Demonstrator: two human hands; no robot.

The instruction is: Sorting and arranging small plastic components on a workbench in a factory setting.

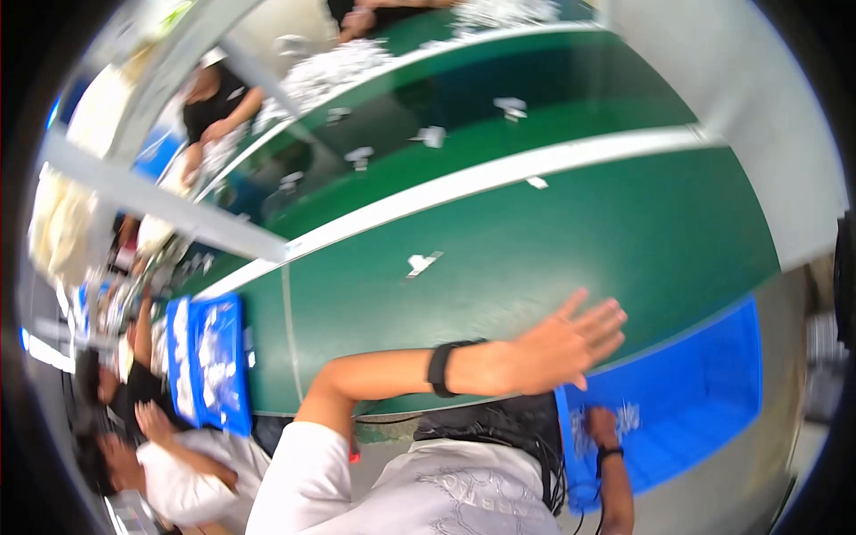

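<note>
The left hand (pixel 566 343) is spread wide, its grip holding nothing, above the near edge of the green worktop (pixel 571 241). Just right and nearer, the right hand (pixel 603 426) reaches into the blue crate (pixel 704 401); whether its grip holds any of the white pieces (pixel 624 417) there is unclear. 1 white scrap (pixel 421 263) lies farther left.

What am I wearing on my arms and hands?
Both hands are bare. The left hand has a broad black band at the wrist and a short white sleeve above. The right hand has a thin black wristband.
</note>
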